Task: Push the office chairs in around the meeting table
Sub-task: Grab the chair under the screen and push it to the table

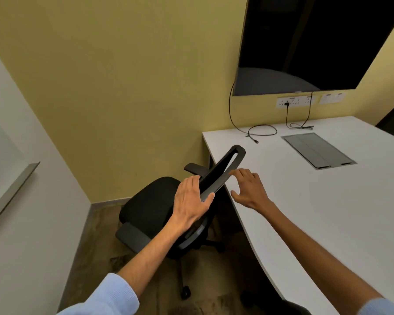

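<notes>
You face a white table (pixel 305 212) with a curved near edge. A grey hatch (pixel 317 150) sits flush in it toward the far edge, and two black cables (pixel 263 130) drop onto the far edge, one coiled near the far left corner.

The chair (pixel 150 205) stands on the brown floor (pixel 100 235) at the table's left edge.

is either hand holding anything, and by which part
The left hand grips the office chair by the top edge of its backrest. The right hand is open, holding nothing.
</notes>
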Motion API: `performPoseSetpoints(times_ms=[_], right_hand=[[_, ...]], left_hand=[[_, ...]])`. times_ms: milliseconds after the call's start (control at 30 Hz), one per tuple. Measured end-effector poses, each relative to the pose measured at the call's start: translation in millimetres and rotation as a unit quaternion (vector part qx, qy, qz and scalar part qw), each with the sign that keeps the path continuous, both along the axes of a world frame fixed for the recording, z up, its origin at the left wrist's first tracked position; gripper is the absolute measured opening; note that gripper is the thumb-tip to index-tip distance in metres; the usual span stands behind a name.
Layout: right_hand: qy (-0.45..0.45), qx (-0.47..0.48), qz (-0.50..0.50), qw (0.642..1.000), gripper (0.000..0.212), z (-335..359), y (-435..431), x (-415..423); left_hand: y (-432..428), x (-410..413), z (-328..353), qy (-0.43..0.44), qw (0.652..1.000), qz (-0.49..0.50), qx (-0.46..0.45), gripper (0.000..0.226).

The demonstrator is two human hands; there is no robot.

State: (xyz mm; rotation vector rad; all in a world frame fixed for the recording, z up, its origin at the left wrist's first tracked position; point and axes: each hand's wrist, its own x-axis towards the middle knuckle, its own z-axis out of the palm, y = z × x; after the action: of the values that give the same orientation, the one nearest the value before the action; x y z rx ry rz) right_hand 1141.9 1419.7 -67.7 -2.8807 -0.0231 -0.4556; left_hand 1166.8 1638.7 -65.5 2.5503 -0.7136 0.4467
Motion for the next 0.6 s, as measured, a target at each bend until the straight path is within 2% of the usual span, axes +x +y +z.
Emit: performPoseSetpoints(times_ms=[100, 267, 333, 467, 533, 600], right_hand=[[0.018, -0.009, 0.016, 1.000, 0.057, -2.2, -10.5, 22.0], [0.036, -0.011, 0.076, 0.996, 0.063, -12.2, -20.5, 60.0], [0.043, -0.036, 0.095, 0.994, 0.055, -15.8, -22.8, 74.4], [0.051, -0.078, 0.103, 0.990, 0.025, -19.9, -22.5, 93.3], [0.057, -0.082, 0.103, 0.990, 0.020, -17.1, -16.8, 99.7], [0.052, -0.094, 0.103, 0.989, 0.028, -16.7, -9.3, 103.1]], left_hand=[[-8.2, 2.5, -4.2, 0.010, 1.000, -0.005, -0.006, 0.062], [-32.2, 6.2, -11.6, 0.063, 0.997, -0.020, 0.044, 0.057], [-34.1, 12.4, -13.5, 0.081, 0.993, 0.018, 0.080, 0.052], [-29.8, 26.4, -21.5, 0.111, 0.983, 0.060, 0.137, 0.045], [-26.9, 29.0, -21.3, 0.117, 0.982, 0.053, 0.136, 0.042], [-19.4, 30.8, -20.5, 0.124, 0.980, 0.049, 0.148, 0.036]])
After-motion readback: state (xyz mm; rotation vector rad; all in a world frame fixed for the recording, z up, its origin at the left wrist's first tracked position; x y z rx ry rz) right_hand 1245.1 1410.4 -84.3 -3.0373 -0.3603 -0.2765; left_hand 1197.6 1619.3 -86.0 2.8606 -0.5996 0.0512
